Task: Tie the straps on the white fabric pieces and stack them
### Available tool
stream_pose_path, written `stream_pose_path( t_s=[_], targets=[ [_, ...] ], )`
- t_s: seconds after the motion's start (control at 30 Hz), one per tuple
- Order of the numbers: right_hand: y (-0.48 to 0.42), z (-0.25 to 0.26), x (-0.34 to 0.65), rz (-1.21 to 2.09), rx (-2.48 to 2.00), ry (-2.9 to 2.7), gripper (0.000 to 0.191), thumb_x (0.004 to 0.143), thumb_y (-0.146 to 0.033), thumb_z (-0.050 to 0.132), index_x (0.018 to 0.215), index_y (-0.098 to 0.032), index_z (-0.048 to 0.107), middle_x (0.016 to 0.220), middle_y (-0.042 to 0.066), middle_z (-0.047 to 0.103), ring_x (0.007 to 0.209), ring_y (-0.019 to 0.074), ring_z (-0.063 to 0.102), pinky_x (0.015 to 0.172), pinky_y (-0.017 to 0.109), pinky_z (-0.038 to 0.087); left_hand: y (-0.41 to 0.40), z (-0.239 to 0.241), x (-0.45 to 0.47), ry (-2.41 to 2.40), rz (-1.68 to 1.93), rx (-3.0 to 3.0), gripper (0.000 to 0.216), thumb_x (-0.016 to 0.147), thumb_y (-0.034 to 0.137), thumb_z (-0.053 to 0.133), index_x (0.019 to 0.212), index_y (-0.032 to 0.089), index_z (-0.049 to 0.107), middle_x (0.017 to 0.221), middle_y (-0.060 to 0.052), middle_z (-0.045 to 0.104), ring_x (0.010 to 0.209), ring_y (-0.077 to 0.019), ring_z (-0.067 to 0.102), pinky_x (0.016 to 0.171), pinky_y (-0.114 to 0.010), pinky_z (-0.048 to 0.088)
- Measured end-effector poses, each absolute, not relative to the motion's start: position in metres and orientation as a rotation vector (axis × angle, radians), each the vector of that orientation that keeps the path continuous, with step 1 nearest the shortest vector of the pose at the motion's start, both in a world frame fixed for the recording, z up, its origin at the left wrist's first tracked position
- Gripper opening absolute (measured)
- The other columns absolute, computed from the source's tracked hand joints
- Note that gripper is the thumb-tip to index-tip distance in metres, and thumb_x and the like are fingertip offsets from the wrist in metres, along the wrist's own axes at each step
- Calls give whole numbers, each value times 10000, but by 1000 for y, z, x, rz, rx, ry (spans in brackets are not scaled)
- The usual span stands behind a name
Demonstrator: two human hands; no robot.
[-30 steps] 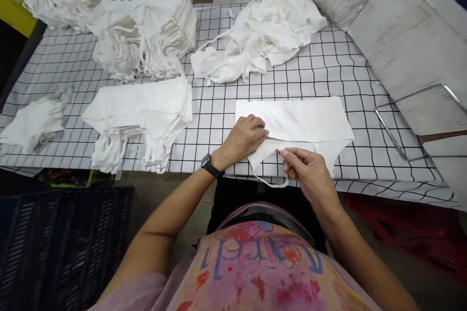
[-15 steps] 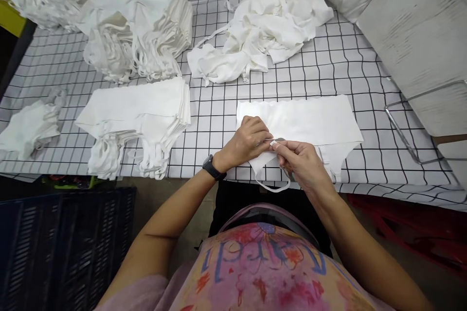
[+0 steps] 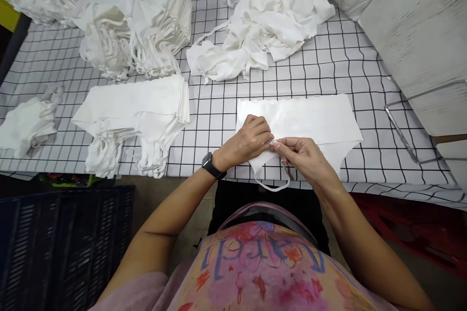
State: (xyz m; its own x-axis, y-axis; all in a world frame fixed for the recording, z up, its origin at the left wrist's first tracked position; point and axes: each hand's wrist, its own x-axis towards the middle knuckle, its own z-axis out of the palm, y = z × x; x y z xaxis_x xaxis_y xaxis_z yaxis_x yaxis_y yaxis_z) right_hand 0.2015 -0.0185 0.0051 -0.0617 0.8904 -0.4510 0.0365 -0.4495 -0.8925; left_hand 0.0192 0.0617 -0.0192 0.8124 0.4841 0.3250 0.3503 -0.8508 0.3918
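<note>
A white strappy top [image 3: 302,116] lies flat on the table in front of me, its straps toward my body. My left hand [image 3: 252,137] is closed over the top's lower left part, fingertips pinching at the strap. My right hand [image 3: 305,156] pinches the small pale strap slider [image 3: 273,142] between thumb and forefinger, close against the left fingertips. From there the thin white strap [image 3: 273,188] loops down past the table edge. Something greyish shows under my right palm, too hidden to name.
Left of my hands is a neat stack of white tops [image 3: 134,102], with a taller stack [image 3: 138,24] behind it. A loose heap of white garments [image 3: 262,34] lies at the back. A cardboard box [image 3: 416,48] and a bent metal wire [image 3: 401,138] stand at the right.
My hands stay together at the slider with barely any shift. My right hand has tilted slightly, and the other strap beside it no longer shows on the top's right side.
</note>
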Motion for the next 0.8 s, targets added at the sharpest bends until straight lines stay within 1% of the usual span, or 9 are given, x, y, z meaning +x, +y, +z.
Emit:
stream_pose_path(
  t_s=[0.1,0.2,0.3,0.37,0.47,0.57,0.7,0.73,0.8],
  targets=[
    [-17,4,200,1624,-1526,-953,480,767,-616,798,703,-157,673,569,-24,479,465,79,377,375,212,333,61,-20,19,639,606,2665,254,1057,261,501,847,198,629,859,-47,664,909,-196,563,879,-405,439],
    [-16,4,200,1630,-1533,-889,500,740,-611,816,624,-169,614,544,-34,453,445,60,305,367,213,270,61,-19,20,644,620,2656,252,1055,238,490,851,197,631,864,-52,670,920,-198,569,882,-408,452],
    [-15,1,203,1607,-1528,-865,482,764,-545,818,580,-163,587,538,-36,439,466,48,269,407,214,196,61,-18,19,646,629,2650,242,1051,219,484,867,202,640,871,-51,678,937,-201,580,891,-413,466],
    [-15,-1,204,1601,-1530,-833,428,776,-514,815,631,-148,647,546,-38,448,468,43,263,428,223,167,61,-18,18,639,632,2654,228,1045,207,489,881,205,647,877,-48,684,951,-203,588,897,-416,471],
    [-18,-1,200,1523,-1568,-736,381,754,-493,828,730,-128,721,560,-31,490,456,41,269,435,233,144,59,-20,17,644,666,2672,209,1036,193,498,893,199,651,883,-48,694,953,-202,594,904,-417,470],
    [-24,2,190,1431,-1585,-626,372,745,-486,830,740,-130,723,563,-19,523,446,46,283,429,237,140,56,-22,17,679,745,2702,207,1035,184,502,892,188,651,871,-45,702,930,-195,596,908,-411,461],
    [-35,4,178,1457,-1593,-596,377,772,-517,792,801,-145,741,607,2,600,420,46,236,417,243,148,50,-24,19,749,761,2732,201,1035,185,508,903,198,660,872,-35,713,937,-200,606,899,-424,431],
    [-39,4,177,1481,-1606,-635,379,790,-524,772,802,-146,745,598,1,597,418,48,229,418,244,152,48,-25,19,766,754,2743,203,1034,180,506,905,200,661,874,-34,714,941,-203,608,899,-429,423],
    [-46,8,179,1498,-1651,-823,390,846,-531,721,758,-152,748,536,-16,534,423,65,256,428,245,178,46,-24,17,787,730,2771,207,1033,168,497,914,201,664,883,-32,715,948,-206,608,911,-437,409]
  ],
)
